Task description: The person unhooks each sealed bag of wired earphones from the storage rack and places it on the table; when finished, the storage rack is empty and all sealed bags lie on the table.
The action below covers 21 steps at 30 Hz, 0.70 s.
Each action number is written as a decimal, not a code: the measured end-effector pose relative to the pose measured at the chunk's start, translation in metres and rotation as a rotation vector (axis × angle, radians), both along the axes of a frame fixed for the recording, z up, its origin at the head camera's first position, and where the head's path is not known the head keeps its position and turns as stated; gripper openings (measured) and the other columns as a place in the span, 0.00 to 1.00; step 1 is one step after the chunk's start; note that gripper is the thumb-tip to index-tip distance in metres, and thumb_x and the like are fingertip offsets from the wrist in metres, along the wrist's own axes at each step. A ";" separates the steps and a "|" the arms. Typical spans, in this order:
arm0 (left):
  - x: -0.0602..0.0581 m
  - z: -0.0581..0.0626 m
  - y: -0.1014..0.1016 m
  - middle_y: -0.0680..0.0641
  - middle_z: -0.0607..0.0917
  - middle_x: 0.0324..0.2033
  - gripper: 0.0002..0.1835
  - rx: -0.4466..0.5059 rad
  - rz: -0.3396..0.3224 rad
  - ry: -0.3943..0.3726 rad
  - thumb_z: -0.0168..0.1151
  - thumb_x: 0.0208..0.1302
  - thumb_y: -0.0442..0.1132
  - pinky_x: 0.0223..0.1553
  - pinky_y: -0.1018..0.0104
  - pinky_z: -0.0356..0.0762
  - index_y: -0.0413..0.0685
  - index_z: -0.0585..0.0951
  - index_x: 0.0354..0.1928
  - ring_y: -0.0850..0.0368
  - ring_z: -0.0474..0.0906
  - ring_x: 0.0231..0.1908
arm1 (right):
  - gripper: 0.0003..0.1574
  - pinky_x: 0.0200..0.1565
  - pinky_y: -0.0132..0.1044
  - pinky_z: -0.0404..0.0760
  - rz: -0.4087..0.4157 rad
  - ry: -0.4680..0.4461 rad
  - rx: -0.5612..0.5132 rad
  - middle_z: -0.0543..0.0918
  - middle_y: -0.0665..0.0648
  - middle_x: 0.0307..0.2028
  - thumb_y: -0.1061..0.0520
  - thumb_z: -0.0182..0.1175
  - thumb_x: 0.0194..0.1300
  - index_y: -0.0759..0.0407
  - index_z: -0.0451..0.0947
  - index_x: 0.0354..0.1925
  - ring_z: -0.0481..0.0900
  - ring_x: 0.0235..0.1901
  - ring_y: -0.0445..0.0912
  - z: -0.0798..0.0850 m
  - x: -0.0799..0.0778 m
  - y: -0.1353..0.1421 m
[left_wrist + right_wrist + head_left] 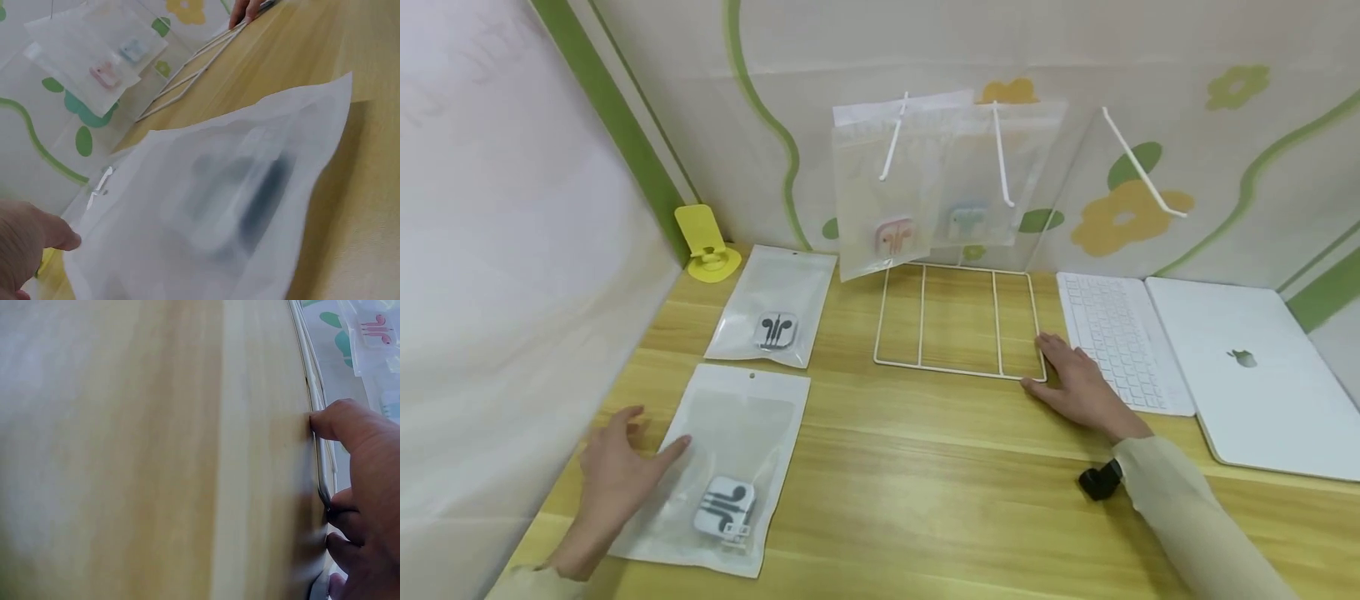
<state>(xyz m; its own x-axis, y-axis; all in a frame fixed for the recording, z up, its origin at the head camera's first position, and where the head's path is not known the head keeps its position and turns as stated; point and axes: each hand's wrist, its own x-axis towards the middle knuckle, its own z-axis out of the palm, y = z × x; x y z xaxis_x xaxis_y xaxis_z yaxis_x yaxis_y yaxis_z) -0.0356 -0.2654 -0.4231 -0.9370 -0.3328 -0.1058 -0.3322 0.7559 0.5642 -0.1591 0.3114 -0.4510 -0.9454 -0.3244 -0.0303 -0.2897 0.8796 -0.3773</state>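
Observation:
My left hand (613, 475) is at the left side of the nearer white zip pouch (737, 417), thumb and fingers spread apart. Inside that pouch, a boxed pair of dark earphones (725, 507) shows through the clear front. Beyond it lies a second pouch (752, 292) with black earphones. My right hand (1078, 387) holds the front right corner of a white wire display rack (958, 370), thumb on the front wire and fingers at the side. In the right wrist view the fingertips bend around the wire (322, 469).
Two pouches, one with pink earphones (895, 237) and one with mint earphones (967, 221), hang from the rack's hooks; the right hook (1142, 171) is bare. A yellow phone stand (703, 242) stands back left. A white keyboard (1112, 333) and laptop (1262, 375) lie right.

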 end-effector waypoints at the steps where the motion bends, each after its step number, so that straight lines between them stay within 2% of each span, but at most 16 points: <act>1: -0.001 0.004 0.000 0.22 0.66 0.58 0.50 0.009 0.018 0.057 0.70 0.56 0.51 0.53 0.34 0.57 0.31 0.55 0.70 0.25 0.59 0.58 | 0.51 0.68 0.66 0.48 0.001 0.000 0.000 0.56 0.73 0.71 0.40 0.58 0.67 0.71 0.53 0.71 0.51 0.71 0.68 0.000 0.000 0.000; 3: -0.007 0.014 0.001 0.23 0.58 0.64 0.51 0.034 0.031 0.146 0.68 0.57 0.50 0.55 0.30 0.53 0.37 0.51 0.73 0.24 0.51 0.63 | 0.51 0.68 0.66 0.48 -0.002 -0.002 0.000 0.56 0.72 0.71 0.40 0.58 0.67 0.71 0.53 0.71 0.50 0.71 0.67 0.000 -0.001 0.000; 6: -0.022 0.035 0.004 0.29 0.45 0.72 0.54 0.097 -0.002 0.225 0.67 0.59 0.50 0.63 0.26 0.47 0.47 0.41 0.76 0.27 0.41 0.70 | 0.51 0.68 0.66 0.48 -0.003 -0.005 0.000 0.56 0.72 0.71 0.40 0.58 0.67 0.71 0.53 0.71 0.50 0.71 0.67 -0.001 -0.001 0.000; 9: -0.040 0.059 0.011 0.42 0.36 0.76 0.56 0.145 -0.058 0.309 0.67 0.60 0.50 0.65 0.28 0.47 0.58 0.35 0.77 0.38 0.36 0.74 | 0.51 0.69 0.66 0.47 -0.005 -0.012 -0.003 0.56 0.72 0.72 0.40 0.58 0.67 0.71 0.53 0.71 0.50 0.72 0.67 -0.002 0.000 0.000; 13: -0.067 0.091 0.023 0.59 0.35 0.76 0.56 0.186 -0.091 0.427 0.68 0.59 0.49 0.68 0.34 0.53 0.72 0.34 0.75 0.58 0.35 0.76 | 0.51 0.69 0.65 0.47 -0.007 -0.015 0.000 0.55 0.72 0.72 0.39 0.58 0.67 0.70 0.53 0.71 0.50 0.72 0.67 -0.003 0.000 -0.001; 15: -0.080 0.105 0.031 0.64 0.36 0.75 0.56 0.199 -0.105 0.463 0.68 0.59 0.50 0.69 0.38 0.54 0.76 0.35 0.73 0.64 0.35 0.75 | 0.51 0.69 0.65 0.47 -0.010 -0.015 0.000 0.55 0.71 0.72 0.40 0.58 0.67 0.70 0.53 0.71 0.50 0.72 0.67 -0.003 0.000 -0.001; 18: -0.097 0.119 0.046 0.67 0.38 0.75 0.55 0.226 -0.152 0.492 0.68 0.58 0.51 0.69 0.40 0.55 0.78 0.36 0.73 0.67 0.37 0.75 | 0.50 0.69 0.65 0.47 -0.011 -0.015 0.004 0.56 0.72 0.72 0.40 0.58 0.67 0.71 0.53 0.71 0.50 0.72 0.67 -0.002 0.000 -0.001; 21: -0.113 0.126 0.060 0.67 0.40 0.75 0.55 0.263 -0.207 0.516 0.69 0.57 0.51 0.68 0.41 0.57 0.79 0.38 0.73 0.65 0.39 0.75 | 0.50 0.69 0.65 0.48 -0.009 -0.005 0.007 0.56 0.71 0.72 0.41 0.59 0.67 0.71 0.53 0.71 0.50 0.72 0.67 0.000 -0.001 -0.001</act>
